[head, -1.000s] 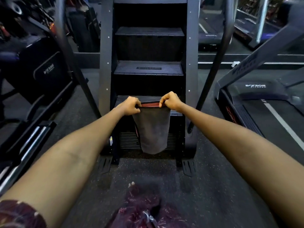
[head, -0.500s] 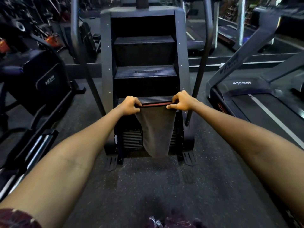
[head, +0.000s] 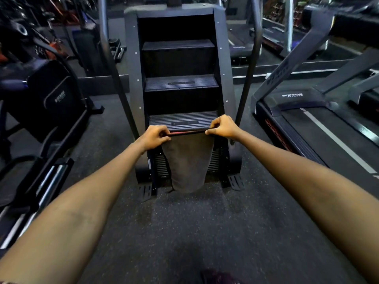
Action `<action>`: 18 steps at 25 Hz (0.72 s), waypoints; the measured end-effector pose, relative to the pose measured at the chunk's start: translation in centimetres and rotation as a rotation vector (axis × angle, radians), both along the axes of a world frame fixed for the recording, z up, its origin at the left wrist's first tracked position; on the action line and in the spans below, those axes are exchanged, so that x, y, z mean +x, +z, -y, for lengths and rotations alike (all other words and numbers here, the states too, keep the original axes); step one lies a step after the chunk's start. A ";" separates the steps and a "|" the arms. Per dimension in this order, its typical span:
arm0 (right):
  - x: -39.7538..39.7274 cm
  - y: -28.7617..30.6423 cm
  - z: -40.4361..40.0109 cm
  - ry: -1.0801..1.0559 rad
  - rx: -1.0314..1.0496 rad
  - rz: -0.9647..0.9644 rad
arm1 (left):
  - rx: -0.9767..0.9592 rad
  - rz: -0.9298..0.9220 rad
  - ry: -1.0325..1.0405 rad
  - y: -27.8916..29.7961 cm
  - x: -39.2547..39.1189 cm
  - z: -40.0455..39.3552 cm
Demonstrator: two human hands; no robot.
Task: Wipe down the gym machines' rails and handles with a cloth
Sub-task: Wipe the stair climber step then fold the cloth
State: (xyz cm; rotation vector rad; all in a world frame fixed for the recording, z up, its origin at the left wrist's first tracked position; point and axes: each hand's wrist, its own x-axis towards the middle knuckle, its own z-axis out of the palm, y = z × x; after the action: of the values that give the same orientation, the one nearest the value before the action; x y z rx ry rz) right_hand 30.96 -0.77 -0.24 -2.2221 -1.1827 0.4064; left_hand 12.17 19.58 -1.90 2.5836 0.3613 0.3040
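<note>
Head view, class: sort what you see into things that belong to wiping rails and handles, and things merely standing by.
Belongs to the job:
cloth, pinched at its top edge
left hand
right hand
stair climber's side rails

Standing by:
treadmill on the right
exercise machine on the left
rubber floor

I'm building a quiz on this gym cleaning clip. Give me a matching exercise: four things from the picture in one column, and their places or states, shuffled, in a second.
Things
1. cloth
2. treadmill
3. stair climber
4. left hand

Places or states
A. straight ahead, steps facing the person
B. hangs down, stretched between both hands
C. pinches one top corner of the cloth
D. off to the right side

Pairs: 1-B, 2-D, 3-A, 4-C. The right hand pinches the other corner.
</note>
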 end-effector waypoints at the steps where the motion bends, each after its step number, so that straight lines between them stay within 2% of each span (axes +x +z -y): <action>1: -0.6 0.1 0.0 -0.007 0.020 -0.001 | -0.032 -0.028 0.013 0.3 -0.3 0.1; 4: -2.4 0.6 -0.3 0.031 0.131 -0.172 | -0.005 -0.275 0.025 1.1 -1.0 0.9; 5: -3.1 0.7 -0.4 0.051 0.163 -0.221 | -0.002 -0.304 0.025 1.3 -0.8 1.5; 9: -5.5 1.0 -0.9 0.047 0.239 -0.209 | -0.340 -0.095 -0.057 2.3 1.3 5.2; 14: -5.1 1.1 2.3 -0.049 0.334 -0.214 | -0.365 0.015 -0.062 3.2 3.3 8.3; 18: -4.9 -2.0 5.0 -0.050 0.163 -0.301 | -0.372 0.178 -0.040 3.9 4.0 10.1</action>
State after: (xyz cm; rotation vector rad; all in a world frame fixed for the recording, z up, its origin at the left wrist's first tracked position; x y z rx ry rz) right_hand 26.02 -5.81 -2.22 -1.9649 -0.9625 0.5795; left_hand 16.12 9.43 2.03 2.1782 0.2721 0.4074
